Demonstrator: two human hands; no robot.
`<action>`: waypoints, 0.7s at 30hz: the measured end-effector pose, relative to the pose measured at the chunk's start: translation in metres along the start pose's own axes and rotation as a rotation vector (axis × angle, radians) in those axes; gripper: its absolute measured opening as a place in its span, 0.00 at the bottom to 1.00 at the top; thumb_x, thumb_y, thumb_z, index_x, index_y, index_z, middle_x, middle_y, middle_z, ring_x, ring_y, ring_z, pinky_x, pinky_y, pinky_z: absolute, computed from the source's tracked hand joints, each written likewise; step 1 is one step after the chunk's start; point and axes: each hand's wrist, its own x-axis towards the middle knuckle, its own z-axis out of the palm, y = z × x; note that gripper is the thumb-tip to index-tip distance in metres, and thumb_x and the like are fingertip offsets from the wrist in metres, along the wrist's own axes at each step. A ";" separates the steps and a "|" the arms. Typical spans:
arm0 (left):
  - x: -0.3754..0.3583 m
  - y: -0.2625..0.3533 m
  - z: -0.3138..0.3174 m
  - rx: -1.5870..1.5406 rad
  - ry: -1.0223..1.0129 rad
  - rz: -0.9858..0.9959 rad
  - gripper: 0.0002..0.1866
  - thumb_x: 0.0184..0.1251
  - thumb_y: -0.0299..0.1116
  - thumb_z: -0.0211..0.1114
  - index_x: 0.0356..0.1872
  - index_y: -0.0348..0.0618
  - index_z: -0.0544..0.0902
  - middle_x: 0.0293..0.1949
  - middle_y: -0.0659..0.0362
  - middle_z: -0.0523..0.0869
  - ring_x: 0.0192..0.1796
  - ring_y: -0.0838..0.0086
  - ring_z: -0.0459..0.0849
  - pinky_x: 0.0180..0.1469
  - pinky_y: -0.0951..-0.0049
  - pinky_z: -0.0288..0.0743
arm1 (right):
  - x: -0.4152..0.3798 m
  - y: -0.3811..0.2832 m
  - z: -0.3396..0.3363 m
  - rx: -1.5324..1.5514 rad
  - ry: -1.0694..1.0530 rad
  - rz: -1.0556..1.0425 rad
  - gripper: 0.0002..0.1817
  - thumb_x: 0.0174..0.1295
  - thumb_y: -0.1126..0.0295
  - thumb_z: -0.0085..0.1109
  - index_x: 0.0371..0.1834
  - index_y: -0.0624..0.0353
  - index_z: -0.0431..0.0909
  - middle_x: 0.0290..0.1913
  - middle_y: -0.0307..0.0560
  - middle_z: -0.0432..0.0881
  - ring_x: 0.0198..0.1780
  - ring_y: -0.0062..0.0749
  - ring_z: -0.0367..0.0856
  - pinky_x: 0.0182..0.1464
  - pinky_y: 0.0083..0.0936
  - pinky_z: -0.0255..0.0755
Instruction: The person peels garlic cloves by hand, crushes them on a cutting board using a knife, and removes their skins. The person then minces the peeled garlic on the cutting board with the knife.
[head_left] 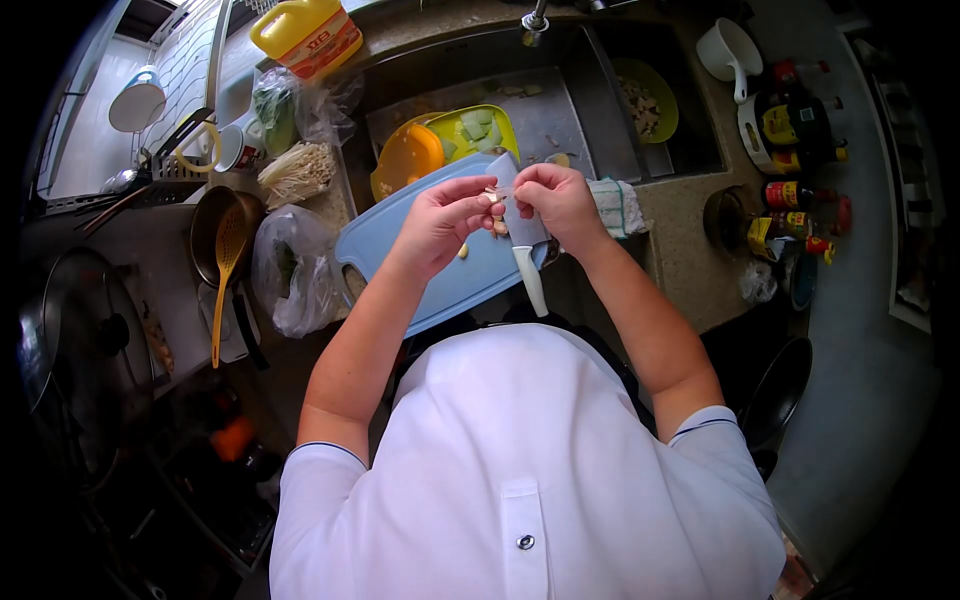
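Observation:
In the head view, my left hand [447, 220] pinches a small pale garlic clove [491, 194] between thumb and fingertips. Close beside it, my right hand [560, 203] has its fingers closed in a pinch; what they hold, if anything, is too small to make out. Both hands are above a blue cutting board [400, 262]. On the board lies a kitchen knife [530, 270], its white handle pointing towards me and its wide blade partly behind my right hand. Another pale clove [462, 251] rests on the board, with a few brownish pieces near the blade.
Behind the board, the sink [560, 100] holds an orange basket [408, 155] and a green basket [505, 125] of pale green pieces. Enoki mushrooms [298, 172] and a plastic bag [297, 270] lie left. A cloth [617, 208] and several sauce bottles [785, 195] are right.

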 end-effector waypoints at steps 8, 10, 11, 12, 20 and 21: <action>-0.001 -0.003 -0.005 -0.020 0.016 0.066 0.11 0.69 0.20 0.68 0.51 0.34 0.85 0.46 0.50 0.90 0.48 0.68 0.90 0.48 0.72 0.85 | -0.001 -0.002 0.001 -0.105 -0.007 0.006 0.04 0.66 0.76 0.63 0.38 0.65 0.85 0.32 0.40 0.86 0.32 0.19 0.83 0.36 0.18 0.78; 0.002 -0.003 -0.004 0.030 0.050 0.103 0.11 0.68 0.20 0.70 0.50 0.34 0.85 0.45 0.51 0.91 0.47 0.68 0.90 0.46 0.71 0.85 | 0.000 -0.006 0.003 -0.064 -0.042 0.026 0.05 0.65 0.75 0.64 0.39 0.66 0.86 0.32 0.41 0.87 0.32 0.19 0.84 0.36 0.18 0.78; 0.003 -0.003 -0.004 0.030 0.049 0.104 0.11 0.68 0.20 0.70 0.50 0.34 0.85 0.45 0.51 0.91 0.47 0.68 0.90 0.46 0.71 0.85 | 0.000 -0.007 0.003 -0.022 -0.077 0.046 0.06 0.65 0.74 0.66 0.40 0.66 0.87 0.32 0.41 0.88 0.33 0.19 0.84 0.37 0.18 0.79; 0.005 -0.003 -0.004 0.093 0.060 0.133 0.11 0.67 0.21 0.71 0.49 0.34 0.85 0.44 0.51 0.91 0.46 0.68 0.91 0.46 0.71 0.85 | 0.001 -0.006 0.004 -0.023 -0.077 0.045 0.06 0.65 0.74 0.66 0.40 0.66 0.87 0.32 0.41 0.88 0.33 0.19 0.84 0.37 0.18 0.79; 0.008 -0.006 0.008 0.223 0.114 0.241 0.12 0.64 0.23 0.75 0.47 0.33 0.86 0.41 0.52 0.91 0.42 0.72 0.91 0.44 0.73 0.85 | 0.004 -0.009 0.008 -0.122 0.013 -0.018 0.06 0.63 0.74 0.68 0.38 0.67 0.88 0.32 0.41 0.88 0.32 0.18 0.84 0.36 0.18 0.79; 0.007 -0.006 0.009 0.230 0.119 0.238 0.11 0.64 0.24 0.76 0.46 0.32 0.86 0.41 0.52 0.91 0.42 0.71 0.91 0.44 0.73 0.85 | 0.004 -0.008 0.008 -0.123 0.014 -0.018 0.06 0.63 0.74 0.68 0.38 0.67 0.88 0.32 0.41 0.88 0.32 0.18 0.84 0.36 0.18 0.79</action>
